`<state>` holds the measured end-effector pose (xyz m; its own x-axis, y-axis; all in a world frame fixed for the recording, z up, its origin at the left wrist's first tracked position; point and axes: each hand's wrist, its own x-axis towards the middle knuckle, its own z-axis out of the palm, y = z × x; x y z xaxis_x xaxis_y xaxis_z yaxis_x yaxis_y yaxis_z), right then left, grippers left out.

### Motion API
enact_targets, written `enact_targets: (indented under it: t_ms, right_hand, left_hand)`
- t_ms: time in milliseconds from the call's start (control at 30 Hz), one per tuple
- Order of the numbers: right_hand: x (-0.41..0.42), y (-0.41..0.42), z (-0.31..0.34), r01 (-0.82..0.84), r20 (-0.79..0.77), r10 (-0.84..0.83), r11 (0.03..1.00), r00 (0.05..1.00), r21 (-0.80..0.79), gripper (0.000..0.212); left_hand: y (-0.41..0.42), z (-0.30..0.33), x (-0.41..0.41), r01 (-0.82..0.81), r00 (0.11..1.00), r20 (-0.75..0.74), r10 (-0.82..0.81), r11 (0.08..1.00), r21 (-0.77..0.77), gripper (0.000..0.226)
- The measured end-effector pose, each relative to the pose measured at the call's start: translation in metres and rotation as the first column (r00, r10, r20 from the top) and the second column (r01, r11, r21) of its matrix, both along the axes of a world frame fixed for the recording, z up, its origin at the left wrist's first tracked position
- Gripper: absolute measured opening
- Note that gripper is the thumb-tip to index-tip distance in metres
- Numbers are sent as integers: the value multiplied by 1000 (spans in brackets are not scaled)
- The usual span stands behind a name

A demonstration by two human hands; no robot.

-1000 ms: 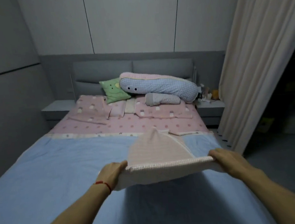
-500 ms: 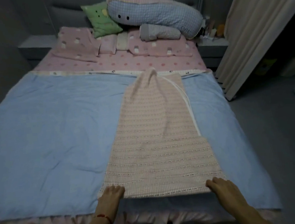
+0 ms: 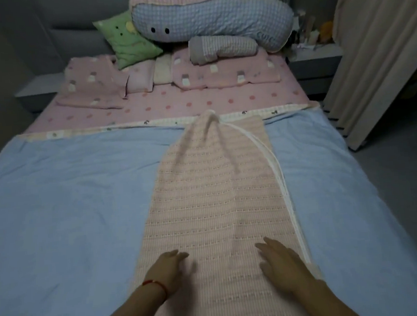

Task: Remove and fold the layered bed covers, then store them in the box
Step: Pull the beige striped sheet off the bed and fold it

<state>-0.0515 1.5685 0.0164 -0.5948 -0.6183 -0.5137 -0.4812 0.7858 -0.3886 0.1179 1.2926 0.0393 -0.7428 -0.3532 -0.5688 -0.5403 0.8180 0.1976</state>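
Both hands lie flat on the pink cover (image 3: 214, 207), holding nothing. Left hand (image 3: 167, 269) sits at about 7 o'clock with its fingers straight and spread a little. Right hand (image 3: 281, 259) sits at about 5 o'clock, fingers straight too, close to the cover's right edge. A red string (image 3: 155, 284) goes round the left wrist.

That pink cover is folded into a long strip. It runs from 6 o'clock up to 12 o'clock, straight down the middle of the bed. It is wide near the hands and gets thin and bunched at the far end. It has bumpy woven stripes going across it. A white edge (image 3: 283, 189) runs down its right side.

Under it lies a big blue cover (image 3: 68, 198), with lots of bare room at 9 o'clock and some at 3 o'clock. Past it, at 12 o'clock, are the pink dotted sheet (image 3: 173, 107), a green pillow (image 3: 128, 39) and a long blue plush (image 3: 216, 17). A curtain (image 3: 381, 52) hangs at 2 o'clock.
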Motion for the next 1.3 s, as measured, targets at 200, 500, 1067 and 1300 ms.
enact_targets:
  t_ms: [200,500,1067,1300]
  right_hand:
    - [-171,-137,-64,20,-139,-29,998,990,-67,66]
    - [-308,-281,-168,120,-503,-217,968,837,-219,76]
    - [-315,-296,-179,124,-576,-226,970,786,-210,75]
    - [-313,-291,-186,110,-622,-257,958,739,-265,73]
  left_hand:
    - [-77,-63,-209,-29,995,-103,15,990,-138,52]
    - [-223,-107,-427,-224,916,-387,103,933,-280,43]
    - [-359,-76,-529,-344,914,351,205,850,399,77]
    - [-350,-67,-514,-349,916,122,382,608,713,53]
